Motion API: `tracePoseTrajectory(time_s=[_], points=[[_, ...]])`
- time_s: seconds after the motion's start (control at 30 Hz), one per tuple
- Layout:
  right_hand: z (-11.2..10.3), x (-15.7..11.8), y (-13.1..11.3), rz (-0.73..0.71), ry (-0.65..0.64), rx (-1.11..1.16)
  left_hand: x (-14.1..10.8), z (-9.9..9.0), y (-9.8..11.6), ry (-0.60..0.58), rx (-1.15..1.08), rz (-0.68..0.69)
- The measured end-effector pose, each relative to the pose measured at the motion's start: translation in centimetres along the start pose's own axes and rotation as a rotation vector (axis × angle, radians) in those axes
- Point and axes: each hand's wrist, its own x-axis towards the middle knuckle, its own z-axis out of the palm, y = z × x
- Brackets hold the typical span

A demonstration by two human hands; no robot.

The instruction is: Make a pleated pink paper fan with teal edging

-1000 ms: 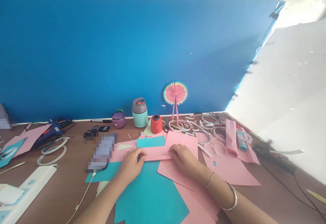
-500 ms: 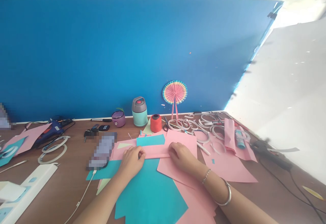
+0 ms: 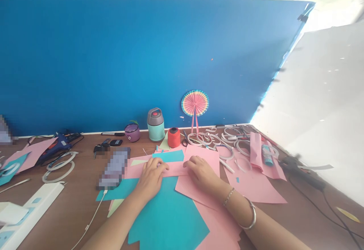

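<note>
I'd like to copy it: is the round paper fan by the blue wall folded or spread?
Spread: the pleats of the paper fan make a full circle.

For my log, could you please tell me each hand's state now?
Left hand: on the pink paper strip; grip unclear.
Right hand: on the same strip; grip unclear.

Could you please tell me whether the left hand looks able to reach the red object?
Probably yes: only flat paper seems to lie between the left hand and the red object.
</note>
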Motion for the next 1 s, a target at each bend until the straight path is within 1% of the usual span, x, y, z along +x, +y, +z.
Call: tracePoseTrajectory(time_s=[0.07, 0.13, 0.23, 0.33, 0.43, 0.57, 0.7, 0.77, 0.9, 1.0], points=[[0.2, -0.1, 0.0, -0.122, -0.022, -0.046, -0.1, 0.3, -0.1, -0.012, 0.011, 0.125], [0.5, -0.1, 0.1, -0.201, -0.028, -0.087, -0.1, 0.5, -0.1, -0.035, 0.022, 0.187], [0.7, -0.1, 0.3, -0.214, -0.045, -0.118, -0.1, 0.3, 0.0, -0.064, 0.033, 0.213], [0.0, -0.1, 0.5, -0.198, -0.068, -0.106, -0.1, -0.4, 0.0, -0.077, 0.038, 0.191], [-0.9, -0.3, 0.4, -0.147, -0.061, -0.075, 0.0, -0.7, -0.3, -0.102, 0.009, 0.132], [-1.3, -0.4, 0.1, -0.086, -0.057, -0.029, 0.6, 0.0, -1.2, -0.121, -0.1, 0.024], [-0.9, -0.3, 0.2, -0.088, -0.063, -0.021, 0.9, 0.9, -2.1, -0.111, -0.172, -0.062], [-0.9, -0.3, 0.3, -0.1, -0.067, -0.031, 0.8, 0.8, -2.3, -0.097, -0.157, -0.053], [-1.3, -0.5, 0.6, -0.11, -0.076, -0.061, 0.4, -0.2, -2.3, -0.072, -0.092, 0.045], [-1.5, -0.6, 0.7, -0.111, -0.066, -0.079, 0.2, -0.6, -2.2, -0.048, -0.079, 0.041]])
